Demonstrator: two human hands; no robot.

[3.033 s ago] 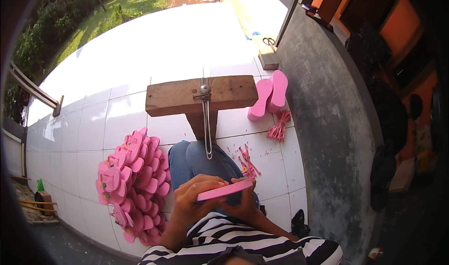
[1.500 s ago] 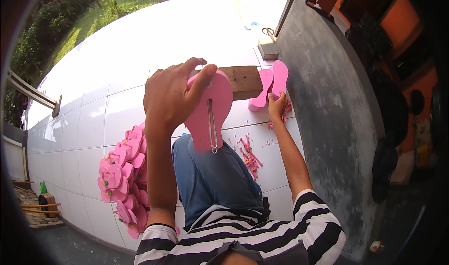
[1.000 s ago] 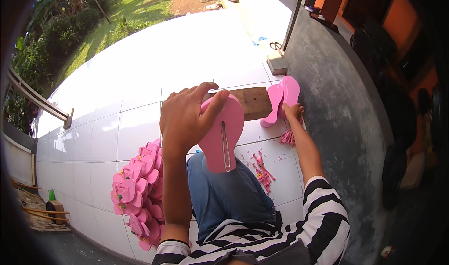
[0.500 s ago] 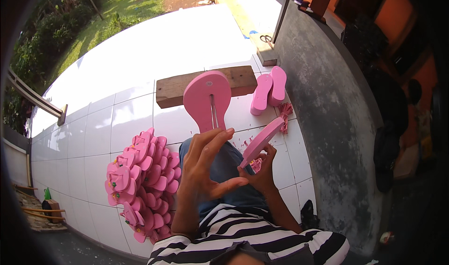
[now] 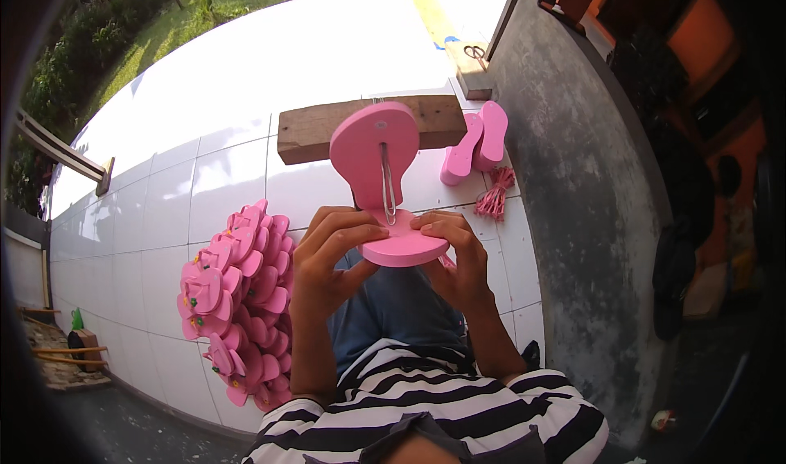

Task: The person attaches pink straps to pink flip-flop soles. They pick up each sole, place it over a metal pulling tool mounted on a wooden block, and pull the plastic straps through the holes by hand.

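Observation:
Both hands grip a pink flip-flop sole (image 5: pixel 404 251), held nearly flat in front of my lap. My left hand (image 5: pixel 332 247) pinches its left edge, fingers on top and thumb below. My right hand (image 5: pixel 455 251) does the same at the right edge. Behind it another pink sole part (image 5: pixel 372 149) stands upright against a wooden block (image 5: pixel 311 132). A thin metal wire loop (image 5: pixel 387 185) runs down its front to the held sole. Whether the upright and flat parts are one bent sole, I cannot tell.
At the left lies a big heap of pink flip-flops (image 5: pixel 254 288). Stacked pink soles (image 5: pixel 493 132) stand right of the block, beside a bundle of pink straps (image 5: pixel 496 194). Scissors (image 5: pixel 475 53) rest on a far block. A grey wall (image 5: pixel 573 177) bounds the right side.
My right hand has brought the pink sole from the right to the middle, turning it from tilted to nearly flat. My left hand, raised with fingers spread before, now grips it too.

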